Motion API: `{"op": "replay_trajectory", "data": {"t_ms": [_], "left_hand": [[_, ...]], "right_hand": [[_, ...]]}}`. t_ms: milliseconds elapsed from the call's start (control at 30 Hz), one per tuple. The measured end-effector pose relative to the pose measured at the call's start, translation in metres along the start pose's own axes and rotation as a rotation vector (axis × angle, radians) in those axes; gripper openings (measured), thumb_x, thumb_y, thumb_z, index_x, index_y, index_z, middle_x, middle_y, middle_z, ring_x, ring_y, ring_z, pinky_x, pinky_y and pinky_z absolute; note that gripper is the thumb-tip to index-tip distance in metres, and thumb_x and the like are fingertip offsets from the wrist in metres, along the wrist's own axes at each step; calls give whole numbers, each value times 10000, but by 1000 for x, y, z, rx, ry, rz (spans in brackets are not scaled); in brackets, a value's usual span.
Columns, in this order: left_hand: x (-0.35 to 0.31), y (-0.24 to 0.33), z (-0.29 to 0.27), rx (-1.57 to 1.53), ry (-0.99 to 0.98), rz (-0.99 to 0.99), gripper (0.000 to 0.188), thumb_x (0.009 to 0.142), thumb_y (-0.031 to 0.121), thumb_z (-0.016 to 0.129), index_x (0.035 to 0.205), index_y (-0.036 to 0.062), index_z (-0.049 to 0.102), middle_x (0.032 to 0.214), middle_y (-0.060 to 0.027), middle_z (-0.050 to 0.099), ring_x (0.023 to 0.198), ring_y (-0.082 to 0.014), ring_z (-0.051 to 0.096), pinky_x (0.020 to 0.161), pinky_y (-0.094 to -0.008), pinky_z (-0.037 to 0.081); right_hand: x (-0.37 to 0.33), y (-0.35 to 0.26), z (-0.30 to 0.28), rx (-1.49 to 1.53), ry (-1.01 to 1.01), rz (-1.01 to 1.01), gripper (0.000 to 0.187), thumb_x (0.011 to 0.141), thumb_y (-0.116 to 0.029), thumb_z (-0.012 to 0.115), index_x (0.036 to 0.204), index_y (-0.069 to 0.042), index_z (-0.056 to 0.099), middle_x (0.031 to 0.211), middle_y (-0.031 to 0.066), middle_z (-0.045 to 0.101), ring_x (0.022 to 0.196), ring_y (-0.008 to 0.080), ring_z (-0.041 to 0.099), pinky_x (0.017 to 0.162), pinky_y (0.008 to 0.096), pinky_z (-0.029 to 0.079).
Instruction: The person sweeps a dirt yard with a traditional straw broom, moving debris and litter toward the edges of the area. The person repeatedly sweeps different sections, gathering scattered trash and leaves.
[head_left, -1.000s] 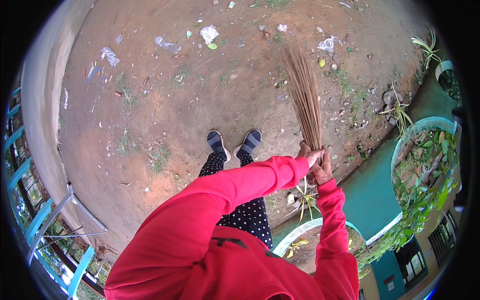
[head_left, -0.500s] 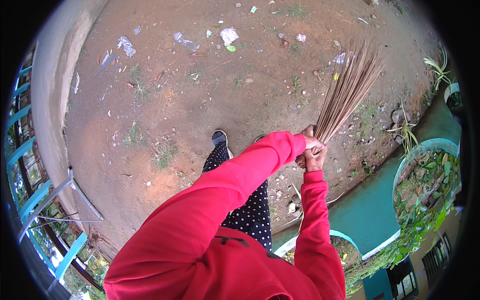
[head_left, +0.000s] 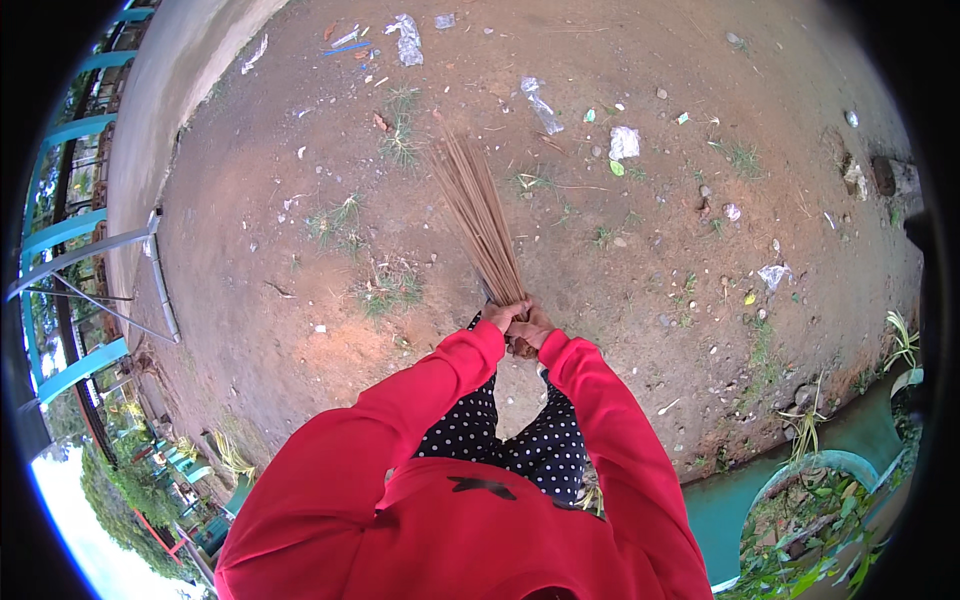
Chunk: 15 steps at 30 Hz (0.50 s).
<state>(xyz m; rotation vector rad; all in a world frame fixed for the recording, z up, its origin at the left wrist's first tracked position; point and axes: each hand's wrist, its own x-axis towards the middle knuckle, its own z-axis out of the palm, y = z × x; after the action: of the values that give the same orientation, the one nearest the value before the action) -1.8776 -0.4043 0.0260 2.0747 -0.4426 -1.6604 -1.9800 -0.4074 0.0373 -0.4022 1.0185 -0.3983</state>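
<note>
A brown stick broom [head_left: 478,215] is gripped in both my hands in front of my body. Its thin bristles fan out away from me, slightly to the left, over the bare dirt. My left hand [head_left: 507,314] wraps round the bound end of the sticks, fingers closed. Close against it, my right hand [head_left: 533,328] is closed round the same end. The butt of the broom shows just below the hands. Red sleeves cover both arms. Whether the bristle tips touch the ground, I cannot tell.
Litter lies on the dirt: a white crumpled wrapper [head_left: 624,143], clear plastic [head_left: 541,104], another plastic piece [head_left: 406,40] and a plastic scrap [head_left: 773,275]. Grass tufts [head_left: 388,287] grow ahead. A green planter wall [head_left: 715,515] runs along the right, a concrete ledge [head_left: 150,150] along the left.
Both hands and the broom have swung from the right to the middle, close to my legs. The bristles now point up and left instead of up and right. The view has shifted too.
</note>
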Motion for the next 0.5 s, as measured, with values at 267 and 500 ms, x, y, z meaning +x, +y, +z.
{"op": "replay_trajectory", "data": {"t_ms": [267,500], "left_hand": [[89,71,-116,-64,52,-301,330,592,194,620,824,-15,512,661,-93,539,546,-167,529,478,-296,432],[143,133,7,570,-450,19,436,574,130,612,944,-12,430,761,-109,526,636,-161,528,530,-304,432]], "right_hand": [[166,-3,85,87,-130,86,666,591,-84,600,1136,-144,223,794,121,501,647,207,511,501,337,429],[130,-38,1,767,389,-369,648,610,-86,610,1128,-146,225,894,89,462,750,196,496,607,293,439]]}}
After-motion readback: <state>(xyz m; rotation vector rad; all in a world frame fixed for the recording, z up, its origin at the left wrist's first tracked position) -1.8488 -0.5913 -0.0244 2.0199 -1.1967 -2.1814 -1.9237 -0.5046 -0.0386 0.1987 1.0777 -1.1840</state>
